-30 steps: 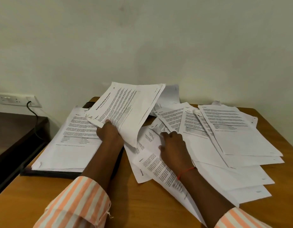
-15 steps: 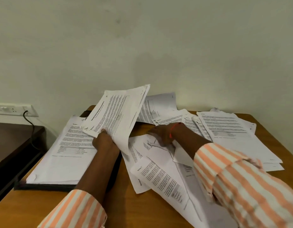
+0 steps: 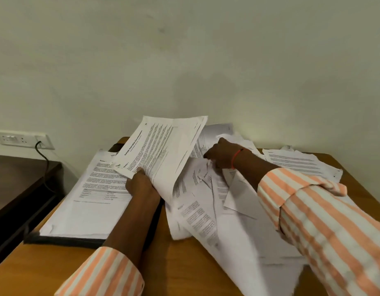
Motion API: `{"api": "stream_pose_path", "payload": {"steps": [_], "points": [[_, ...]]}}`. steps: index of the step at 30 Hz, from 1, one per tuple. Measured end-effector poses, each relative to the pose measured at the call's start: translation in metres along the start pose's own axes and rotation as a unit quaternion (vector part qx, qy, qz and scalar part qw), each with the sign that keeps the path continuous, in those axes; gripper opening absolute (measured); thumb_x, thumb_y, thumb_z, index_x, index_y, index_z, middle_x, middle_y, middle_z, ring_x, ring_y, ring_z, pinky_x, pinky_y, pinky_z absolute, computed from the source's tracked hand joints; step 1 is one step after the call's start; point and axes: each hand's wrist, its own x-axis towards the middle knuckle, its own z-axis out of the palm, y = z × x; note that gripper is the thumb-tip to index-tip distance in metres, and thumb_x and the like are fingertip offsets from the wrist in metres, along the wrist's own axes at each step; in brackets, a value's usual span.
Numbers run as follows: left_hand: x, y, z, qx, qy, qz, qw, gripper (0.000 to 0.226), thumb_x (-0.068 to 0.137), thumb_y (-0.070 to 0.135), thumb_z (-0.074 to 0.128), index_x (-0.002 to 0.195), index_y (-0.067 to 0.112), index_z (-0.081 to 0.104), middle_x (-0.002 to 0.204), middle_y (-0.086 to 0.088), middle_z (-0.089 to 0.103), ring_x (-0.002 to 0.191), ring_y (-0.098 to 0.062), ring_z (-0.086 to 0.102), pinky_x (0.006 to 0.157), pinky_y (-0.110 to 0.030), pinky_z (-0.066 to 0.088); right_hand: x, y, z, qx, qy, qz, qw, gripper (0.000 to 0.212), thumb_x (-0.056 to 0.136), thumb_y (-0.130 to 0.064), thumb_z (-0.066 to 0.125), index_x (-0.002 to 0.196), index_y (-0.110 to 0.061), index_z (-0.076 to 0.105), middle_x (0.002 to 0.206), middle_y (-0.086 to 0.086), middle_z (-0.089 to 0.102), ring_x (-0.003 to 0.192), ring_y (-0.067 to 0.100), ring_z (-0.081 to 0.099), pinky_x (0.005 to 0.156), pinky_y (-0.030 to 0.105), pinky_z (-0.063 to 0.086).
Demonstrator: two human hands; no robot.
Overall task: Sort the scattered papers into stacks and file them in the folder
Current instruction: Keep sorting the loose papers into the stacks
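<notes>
On the wooden table, a left hand holds up a sheaf of papers
Its fingers curl round the sheaf's near edge; the sheaf tilts up toward the wall, heading to the left, long axis left to right. A stack lies flat on the folder. The right hand reaches across the scattered papers, fingers bent into the far heap; whether they grip a sheet cannot be told

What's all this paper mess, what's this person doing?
A person is sorting papers on a wooden table. Their left hand grips a bundle of printed sheets, held up beside a neat stack lying on a black folder. Their right hand reaches over the loose sheets toward the far edge; whether it has grasped one is unclear.
</notes>
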Motion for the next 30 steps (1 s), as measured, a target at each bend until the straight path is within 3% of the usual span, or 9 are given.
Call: {"api": "stream_pose_path", "payload": {"steps": [3,6,9,10,13,17,21,26,30], "points": [[0.000,0.003,-0.001,-0.007,-0.002,-0.010,1.000,0.024,0.098,0.009,0.062,0.122,0.010,0.065,0.109,-0.007,0.071,0.094,-0.023,0.069,0.069,-0.032,0.057,-0.004,0.022,-0.005,0.074,0.126,0.052,0.988,0.026,0.088,-0.012,0.055,0.108,-0.026,0.064,0.102,0.008,0.072,0.098,0.034,0.065,0.091,0.037,0.044],[-0.001,0.004,-0.004,-0.023,-0.008,-0.015,1.000,0.018,0.099,0.008,0.061,0.116,0.011,0.065,0.111,-0.007,0.070,0.097,-0.023,0.069,0.067,-0.031,0.057,-0.014,0.044,-0.019,0.122,0.217,0.082,0.965,0.019,0.081,-0.004,0.059,0.090,-0.019,0.066,0.083,0.012,0.071,0.084,0.036,0.066,0.073,0.032,0.038],[0.003,0.002,-0.004,-0.028,-0.017,0.003,0.999,0.023,0.099,0.010,0.059,0.121,0.010,0.066,0.116,-0.008,0.070,0.097,-0.023,0.069,0.057,-0.024,0.056,-0.025,0.062,-0.045,0.138,0.301,0.116,0.937,0.014,0.079,-0.005,0.061,0.082,-0.018,0.062,0.080,0.008,0.070,0.079,0.034,0.066,0.076,0.037,0.040],[0.004,0.003,-0.004,-0.020,-0.020,0.002,1.000,0.025,0.100,0.013,0.059,0.125,0.010,0.064,0.122,-0.010,0.068,0.101,-0.024,0.068,0.060,-0.026,0.058,-0.028,0.067,-0.054,0.146,0.322,0.134,0.926,0.013,0.083,-0.007,0.059,0.083,-0.019,0.061,0.082,0.008,0.069,0.081,0.034,0.065,0.079,0.039,0.041],[0.007,0.004,-0.002,0.034,-0.022,-0.038,0.998,0.044,0.103,0.028,0.055,0.142,0.007,0.052,0.143,-0.015,0.057,0.106,-0.024,0.061,0.098,-0.044,0.056,-0.042,0.088,-0.081,0.175,0.391,0.188,0.884,0.012,0.090,-0.010,0.052,0.094,-0.015,0.062,0.089,0.015,0.066,0.086,0.036,0.062,0.078,0.041,0.042],[0.002,-0.003,-0.003,0.005,-0.027,0.027,0.999,0.028,0.099,0.018,0.060,0.127,0.020,0.064,0.129,-0.008,0.067,0.113,-0.028,0.066,0.094,-0.044,0.057,-0.066,0.114,-0.117,0.192,0.473,0.249,0.823,0.017,0.091,-0.010,0.046,0.105,-0.012,0.055,0.097,0.020,0.062,0.088,0.043,0.061,0.067,0.045,0.047],[-0.002,-0.010,-0.001,0.092,-0.025,0.109,0.989,0.029,0.100,0.021,0.062,0.128,0.024,0.062,0.119,0.004,0.068,0.111,-0.024,0.065,0.102,-0.047,0.053,-0.097,0.139,-0.152,0.245,0.554,0.274,0.747,0.017,0.086,-0.012,0.043,0.098,-0.017,0.054,0.097,0.013,0.064,0.089,0.036,0.059,0.068,0.044,0.045],[-0.013,-0.013,-0.001,0.180,-0.067,0.196,0.962,0.036,0.103,0.021,0.057,0.139,0.017,0.057,0.129,0.002,0.064,0.117,-0.021,0.061,0.107,-0.042,0.048,-0.137,0.176,-0.160,0.381,0.577,0.278,0.667,0.014,0.081,-0.016,0.049,0.089,-0.015,0.060,0.086,0.000,0.065,0.079,0.011,0.054,0.072,0.034,0.047],[-0.015,-0.017,-0.001,0.278,-0.098,0.251,0.922,0.034,0.105,0.023,0.055,0.137,0.011,0.054,0.128,-0.003,0.061,0.114,-0.021,0.056,0.102,-0.036,0.044,-0.155,0.175,-0.101,0.520,0.493,0.269,0.643,0.025,0.087,-0.008,0.063,0.109,-0.011,0.072,0.109,0.004,0.073,0.094,0.009,0.069,0.094,0.037,0.056]]}}
